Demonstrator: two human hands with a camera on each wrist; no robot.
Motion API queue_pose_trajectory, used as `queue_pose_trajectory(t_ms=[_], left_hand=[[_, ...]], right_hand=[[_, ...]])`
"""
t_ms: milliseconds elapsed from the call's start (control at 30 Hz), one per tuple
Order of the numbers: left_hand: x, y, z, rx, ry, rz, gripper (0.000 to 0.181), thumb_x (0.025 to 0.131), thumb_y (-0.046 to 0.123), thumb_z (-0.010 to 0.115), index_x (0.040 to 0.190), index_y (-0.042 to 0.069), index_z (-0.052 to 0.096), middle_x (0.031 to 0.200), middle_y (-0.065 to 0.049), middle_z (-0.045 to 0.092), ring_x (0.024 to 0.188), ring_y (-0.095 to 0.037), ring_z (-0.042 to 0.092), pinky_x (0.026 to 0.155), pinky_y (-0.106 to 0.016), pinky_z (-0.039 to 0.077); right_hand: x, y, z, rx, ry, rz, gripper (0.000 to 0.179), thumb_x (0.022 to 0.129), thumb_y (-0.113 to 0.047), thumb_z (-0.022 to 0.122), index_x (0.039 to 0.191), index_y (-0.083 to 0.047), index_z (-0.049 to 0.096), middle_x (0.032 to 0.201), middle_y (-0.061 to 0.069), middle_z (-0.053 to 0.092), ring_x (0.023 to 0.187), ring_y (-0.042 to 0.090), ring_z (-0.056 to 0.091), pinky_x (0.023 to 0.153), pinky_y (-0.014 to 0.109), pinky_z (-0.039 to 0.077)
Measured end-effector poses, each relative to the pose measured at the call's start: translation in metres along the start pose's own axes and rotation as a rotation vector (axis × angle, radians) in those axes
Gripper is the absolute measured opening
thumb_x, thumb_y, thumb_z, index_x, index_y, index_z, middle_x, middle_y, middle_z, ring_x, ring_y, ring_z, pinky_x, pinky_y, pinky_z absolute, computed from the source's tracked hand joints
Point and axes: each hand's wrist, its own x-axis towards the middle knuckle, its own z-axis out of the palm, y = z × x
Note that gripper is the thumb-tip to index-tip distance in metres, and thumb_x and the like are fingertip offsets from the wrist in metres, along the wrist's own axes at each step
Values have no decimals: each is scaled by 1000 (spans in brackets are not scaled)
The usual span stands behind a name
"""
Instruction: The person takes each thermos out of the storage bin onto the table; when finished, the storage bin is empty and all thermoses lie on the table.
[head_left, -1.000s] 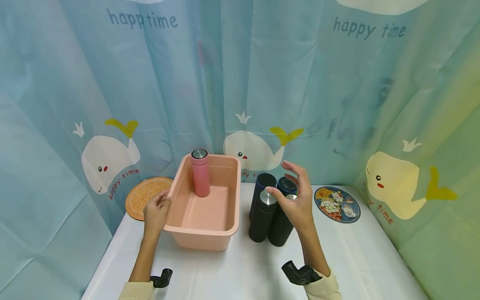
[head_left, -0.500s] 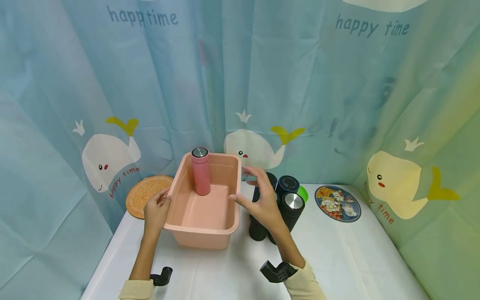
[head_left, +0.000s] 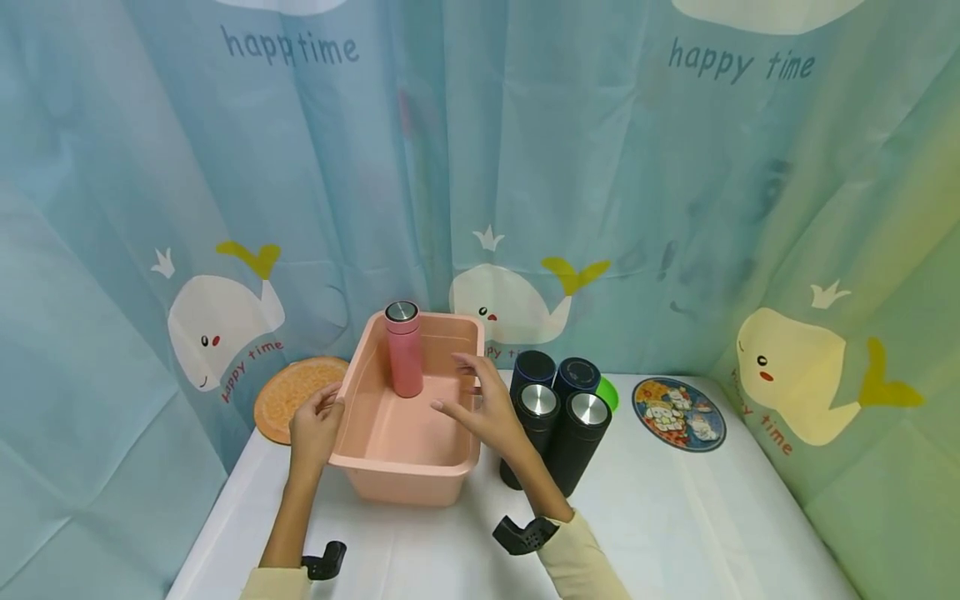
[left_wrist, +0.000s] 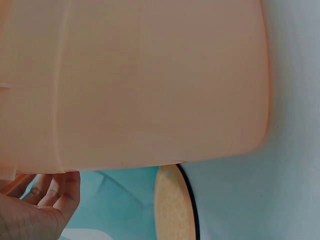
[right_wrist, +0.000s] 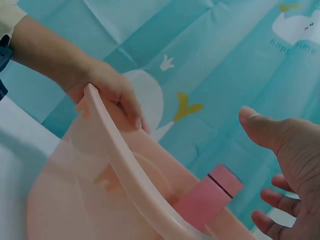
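Note:
On the white table stands a pink plastic tub (head_left: 401, 486). A pink thermos bottle (head_left: 407, 358) with a silver-topped lid stands upright inside it, near the back left. My left hand (head_left: 315, 429) grips the tub's left rim, fingers curled on it; the left wrist view shows these fingers (left_wrist: 55, 192) at the tub's edge. Spread and holding nothing, my right hand (head_left: 491, 412) hovers over the tub's right side, thumb and fingers apart. Just right of the tub, several dark thermos bottles (head_left: 576, 446) stand upright in a tight group, the front left one partly hidden by my right forearm.
A green round object (head_left: 608, 393) shows partly behind the dark bottles. To the right lies a round cartoon-printed mat (head_left: 678, 415). An orange-patterned round mat (head_left: 281, 400) lies left of the tub. Blue whale-print curtains (head_left: 390, 167) enclose the table's back and sides.
My right hand has moved left from over the dark bottles to above the tub's right side, still holding nothing. My left hand stays on the rim.

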Motion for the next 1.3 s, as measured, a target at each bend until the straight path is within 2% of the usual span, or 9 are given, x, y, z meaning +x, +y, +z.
queue_pose_trajectory(t_ms=[133,367,633,700,800,933,1000,1167,1300], left_hand=[[1,-2,0,-11,-1,-1,32,94,11,58,124,1,65,114,-21,69,79,17,51,72,2,41],[0,-1,1,-12,3,4,32,93,11,59,123,1,66,113,-21,69,79,15,52,71,2,42],[0,0,1,-25,0,12,32,93,10,60,123,1,66,113,-21,69,81,13,53,73,2,42],[0,0,0,-20,0,10,32,93,10,60,123,1,65,114,-21,69,85,7,57,73,2,42],[0,0,0,-18,1,15,32,93,9,59,123,0,65,114,-22,69,94,-11,65,74,3,41],[0,-1,1,-24,2,25,32,93,8,59,123,-1,65,114,-24,68,102,-29,65,75,2,41],[1,-1,1,-25,2,20,32,93,9,59,123,-1,65,114,-23,68,100,-24,66,75,2,41],[0,-1,0,-35,-7,-4,32,93,9,60,123,0,65,115,-21,68,89,2,58,75,1,43],[1,0,0,-46,0,4,32,93,8,59,123,-1,65,113,-22,68,87,5,55,75,2,42]], right_hand=[[11,4,8,23,4,50,71,77,-21,83,137,-6,49,131,18,51,120,32,53,94,51,52],[29,6,17,64,-26,138,75,76,-20,84,140,-7,46,134,17,52,125,38,51,91,57,52],[49,14,24,38,-73,169,83,80,-26,81,146,-5,37,142,21,47,126,41,51,96,57,50],[54,18,27,40,-90,160,84,80,-26,80,147,-4,35,145,23,44,127,43,50,97,58,49],[61,24,32,39,-107,163,87,81,-25,80,149,-1,31,147,25,40,128,45,48,98,60,47],[71,32,39,28,-111,189,87,82,-25,79,150,-1,30,147,26,41,129,44,48,99,59,47],[76,35,42,23,-120,208,87,82,-25,79,150,-2,29,147,25,42,129,43,48,99,57,47],[88,43,50,1,-153,232,85,83,-26,77,150,-4,29,148,23,42,131,42,48,99,54,49],[97,48,56,-21,-144,231,82,85,-27,76,149,-6,30,148,21,44,131,40,49,97,53,50]])
